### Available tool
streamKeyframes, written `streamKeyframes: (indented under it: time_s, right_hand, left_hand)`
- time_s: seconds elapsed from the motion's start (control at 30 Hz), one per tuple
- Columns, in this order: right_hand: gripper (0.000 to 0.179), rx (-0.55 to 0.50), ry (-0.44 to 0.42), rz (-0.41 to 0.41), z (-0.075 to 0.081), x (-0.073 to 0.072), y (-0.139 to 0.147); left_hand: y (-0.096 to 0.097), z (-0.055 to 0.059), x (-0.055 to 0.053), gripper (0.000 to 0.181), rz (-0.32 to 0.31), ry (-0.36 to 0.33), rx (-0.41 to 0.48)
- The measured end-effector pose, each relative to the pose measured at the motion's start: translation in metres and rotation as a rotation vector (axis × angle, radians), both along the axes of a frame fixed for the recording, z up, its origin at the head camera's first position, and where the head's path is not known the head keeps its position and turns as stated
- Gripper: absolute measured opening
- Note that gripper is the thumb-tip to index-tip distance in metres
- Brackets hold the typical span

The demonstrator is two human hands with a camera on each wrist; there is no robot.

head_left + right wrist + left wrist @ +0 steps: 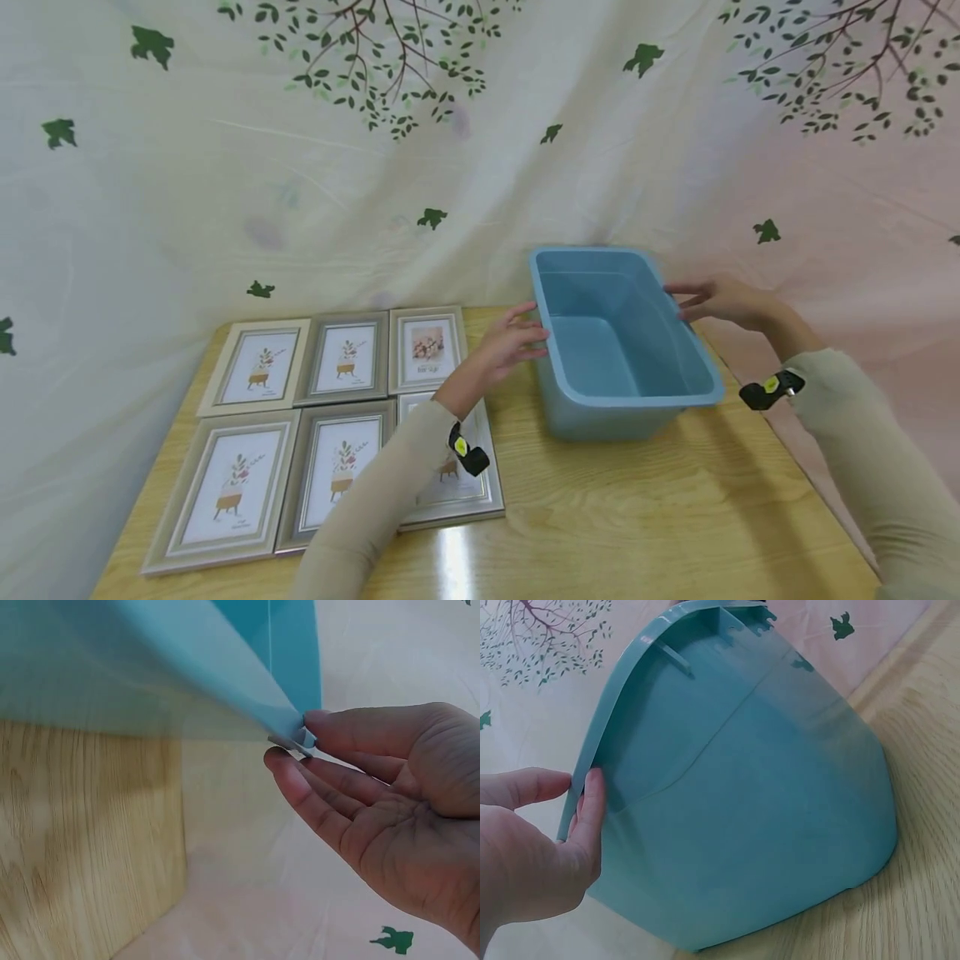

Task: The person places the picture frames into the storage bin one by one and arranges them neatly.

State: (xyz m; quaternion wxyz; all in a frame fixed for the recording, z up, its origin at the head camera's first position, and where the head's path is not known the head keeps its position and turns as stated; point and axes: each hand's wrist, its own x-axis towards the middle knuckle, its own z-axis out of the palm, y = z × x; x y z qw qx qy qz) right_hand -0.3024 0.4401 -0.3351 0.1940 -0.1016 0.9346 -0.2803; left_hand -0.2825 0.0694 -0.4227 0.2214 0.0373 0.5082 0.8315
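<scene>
A blue plastic storage bin (596,350) stands on the wooden table, its mouth facing up and its inside bare. At its left rim, my left hand (504,348) pinches the edge; the left wrist view shows the thumb on one side and fingers (592,799) tucked under the lip. On the opposite side, my right hand (723,302) holds the right rim, with thumb and fingertips around the lip in the right wrist view. Beneath my left forearm lies a silver picture frame (491,487), partly covered by the sleeve.
Several picture frames (343,358) lie face up in two rows on the left of the table (600,517). A pale curtain (337,208) printed with leaves and branches hangs right behind the table. The table's right edge runs close beside the bin.
</scene>
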Motion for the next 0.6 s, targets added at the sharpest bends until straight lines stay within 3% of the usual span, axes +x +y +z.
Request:
streamKeyframes:
  time_s: [0.23, 0.4, 0.6]
  right_hand:
    - [0.067, -0.031, 0.031, 0.026, -0.008, -0.001, -0.017]
    - [0.064, -0.109, 0.067, 0.043, -0.013, 0.001, -0.032]
    - [0.064, -0.165, 0.058, 0.047, -0.018, 0.004, -0.046]
  left_hand:
    - [-0.028, 0.004, 0.001, 0.064, -0.019, 0.006, -0.044]
    - [-0.048, 0.002, -0.001, 0.063, -0.016, 0.011, -0.071]
    - [-0.068, 0.001, -0.003, 0.061, -0.022, 0.048, -0.096]
